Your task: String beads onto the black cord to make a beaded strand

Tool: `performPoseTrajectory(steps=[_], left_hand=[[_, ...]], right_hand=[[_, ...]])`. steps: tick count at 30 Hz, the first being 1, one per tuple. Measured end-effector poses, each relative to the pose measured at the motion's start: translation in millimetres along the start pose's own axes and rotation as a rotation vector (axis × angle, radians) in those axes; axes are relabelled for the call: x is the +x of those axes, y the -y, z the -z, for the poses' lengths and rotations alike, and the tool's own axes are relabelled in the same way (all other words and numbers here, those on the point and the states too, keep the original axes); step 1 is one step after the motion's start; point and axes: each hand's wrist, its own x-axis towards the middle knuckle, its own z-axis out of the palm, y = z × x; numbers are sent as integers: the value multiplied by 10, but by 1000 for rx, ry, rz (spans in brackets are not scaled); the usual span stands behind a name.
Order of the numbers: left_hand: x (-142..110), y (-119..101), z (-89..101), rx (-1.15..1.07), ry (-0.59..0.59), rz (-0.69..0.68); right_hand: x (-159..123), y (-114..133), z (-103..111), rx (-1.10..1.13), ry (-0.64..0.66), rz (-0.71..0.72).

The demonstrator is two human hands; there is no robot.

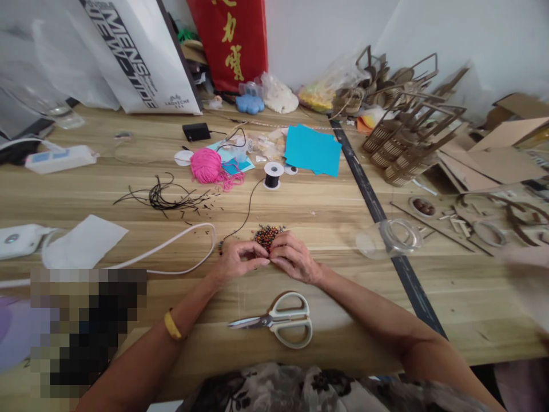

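Observation:
My left hand [241, 258] is closed in a pinch on a thin black cord [250, 210], which runs from the spool [272, 175] down to it. A few beads [221, 246] show beside that hand's back. Fingertips of my right hand [295, 257] are pressed together and meet the left ones; what they pinch is too small to make out. Just beyond the fingers lies a pile of small multicoloured beads [266, 233], partly covered by the right hand. Scissors with pale handles [292, 319] lie on the table nearer my body, blades pointing left.
Cut black cords [160, 194], pink yarn [206, 165] and blue sheets [313, 150] lie farther back. A white cable [189, 233] loops at left. Toward the right are a clear plastic container [401, 236], brown baskets [397, 146] and cardboard [484, 151]. Another person's blurred arm [529, 280] shows at right.

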Motion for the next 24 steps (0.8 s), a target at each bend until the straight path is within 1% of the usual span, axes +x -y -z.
performPoseTrajectory(steps=[3,6,12,18,20,24], left_hand=[[4,37,-3,-26,8,18],[8,58,0,10,-12,26],[3,-2,6,59,-33,24],[18,-17,44,20,-104,2],[23,-6,62,-17,-125,5],[23,-13,75,-53,-144,16]], right_hand=[[-14,-17,-7,-4,10,6],[-25,-36,-20,-10,13,10],[-24,-46,-27,-19,8,1],[-11,-48,-18,-38,15,-36],[-14,-58,-30,-54,37,-34],[-24,-68,-63,-112,125,-36]])
